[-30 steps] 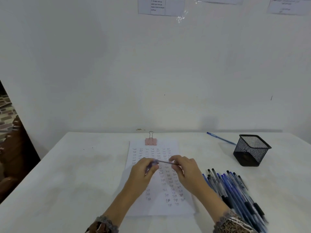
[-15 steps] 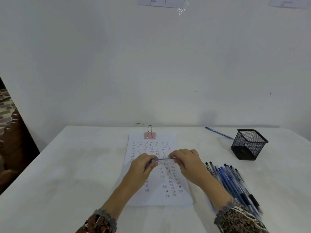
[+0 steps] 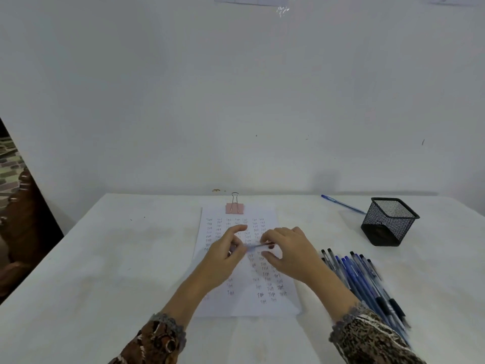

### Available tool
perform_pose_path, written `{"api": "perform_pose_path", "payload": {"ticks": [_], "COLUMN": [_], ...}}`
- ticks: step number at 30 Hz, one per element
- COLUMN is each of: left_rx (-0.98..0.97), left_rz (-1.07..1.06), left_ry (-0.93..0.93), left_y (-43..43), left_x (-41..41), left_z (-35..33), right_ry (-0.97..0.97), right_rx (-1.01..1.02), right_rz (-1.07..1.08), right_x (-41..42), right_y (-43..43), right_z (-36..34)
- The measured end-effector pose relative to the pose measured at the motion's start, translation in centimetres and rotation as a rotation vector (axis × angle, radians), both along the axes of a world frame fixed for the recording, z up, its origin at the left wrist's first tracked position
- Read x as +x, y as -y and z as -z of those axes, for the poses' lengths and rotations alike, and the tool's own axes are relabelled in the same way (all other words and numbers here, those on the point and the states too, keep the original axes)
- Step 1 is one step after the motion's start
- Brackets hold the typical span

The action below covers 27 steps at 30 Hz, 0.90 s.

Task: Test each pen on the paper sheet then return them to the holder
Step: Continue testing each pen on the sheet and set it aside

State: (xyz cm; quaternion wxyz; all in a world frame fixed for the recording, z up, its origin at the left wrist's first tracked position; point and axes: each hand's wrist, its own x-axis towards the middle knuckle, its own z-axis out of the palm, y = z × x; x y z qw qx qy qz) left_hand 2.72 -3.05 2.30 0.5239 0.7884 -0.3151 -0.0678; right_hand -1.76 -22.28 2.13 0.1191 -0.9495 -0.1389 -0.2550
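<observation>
Since half a second ago the left index finger has lifted and now points up, and both hands have moved a little further up the page. The left hand (image 3: 225, 256) curls its lower fingers round the blue end of the pen (image 3: 258, 246), as far as the blur lets us see. The right hand (image 3: 288, 256) pinches the other end with its fingertips. The pen hangs nearly level just above the paper sheet (image 3: 236, 308), which is already full of small test words.

We judge that this pen is being uncapped or prepared, not yet writing. Next, one hand must turn the tip down to a free spot on the sheet.

To the right lies the pile of pens (image 3: 367, 282). Behind it stands the mesh holder (image 3: 389, 222), which appears empty, with a single pen (image 3: 341, 204) on the table (image 3: 105, 258) near it.
</observation>
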Motion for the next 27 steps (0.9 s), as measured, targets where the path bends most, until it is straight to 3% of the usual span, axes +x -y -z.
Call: {"api": "perform_pose_path", "payload": {"ticks": [3,6,9,14,17,21,27], "left_rx": [0.001,0.17,0.302,0.468,0.473,0.464,0.454], "left_rz": [-0.279,-0.534,-0.614,-0.6,-0.618,-0.645,-0.643], "left_ry": [0.071,0.166,0.188,0.233,0.286,0.312,0.327], "left_y": [-0.8,-1.9,-2.2,-1.9,-2.0,-2.3,-2.0], "left_x": [1.7,3.9,4.9,5.4,5.7,6.0,6.3], "left_z": [0.8,2.4,3.7,5.0,5.5,6.2,6.2], "right_ry": [-0.025,-0.079,-0.092,-0.113,-0.137,-0.154,-0.088], "right_rx": [0.242,0.754,1.142,1.636,1.674,1.503,1.431], "right_rz": [0.147,0.266,0.297,0.112,0.138,0.182,0.265], "right_x": [0.7,1.7,4.0,8.3,9.8,11.4,13.1], "right_y": [1.3,1.9,2.0,3.3,3.8,4.3,4.0], "right_z": [-1.0,-2.8,-3.2,-1.4,-0.3,1.0,2.3]}}
